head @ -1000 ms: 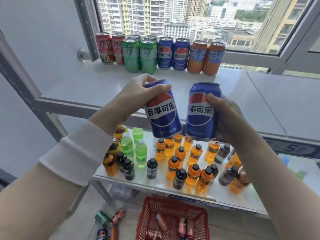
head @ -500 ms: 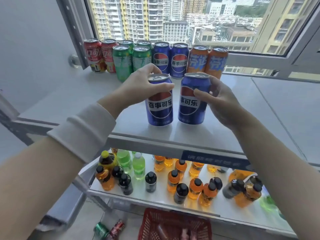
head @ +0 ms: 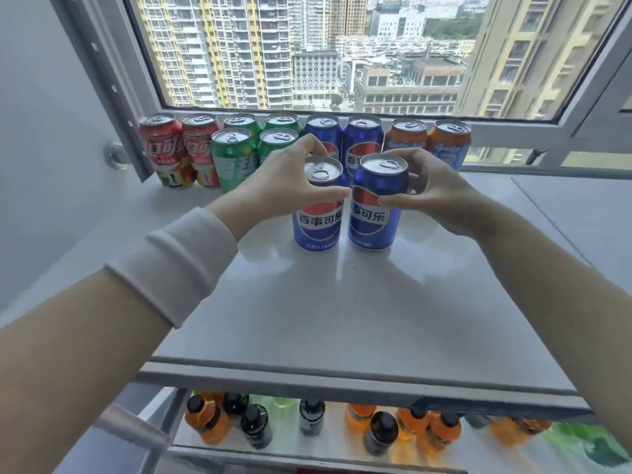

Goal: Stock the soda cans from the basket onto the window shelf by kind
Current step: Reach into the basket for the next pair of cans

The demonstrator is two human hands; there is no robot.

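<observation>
Two blue cola cans stand upright side by side on the white window shelf (head: 342,319). My left hand (head: 284,186) grips the left blue can (head: 318,217) near its top. My right hand (head: 427,189) grips the right blue can (head: 374,213) the same way. Behind them, along the window, stand a row of red cans (head: 181,152), green cans (head: 236,155), blue cans (head: 362,138) and orange cans (head: 448,138), grouped by colour. The two held cans sit in front of the blue pair. The basket is out of sight.
The window frame (head: 513,130) runs behind the can row, and a grey wall (head: 41,131) closes the left side. Below the shelf's front edge, a lower shelf (head: 307,443) holds several small bottles, orange, dark and green.
Both hands carried the two blue cans up from over the lower shelf and forward across the window shelf. The cans now stand close in front of the blue pair in the back row.
</observation>
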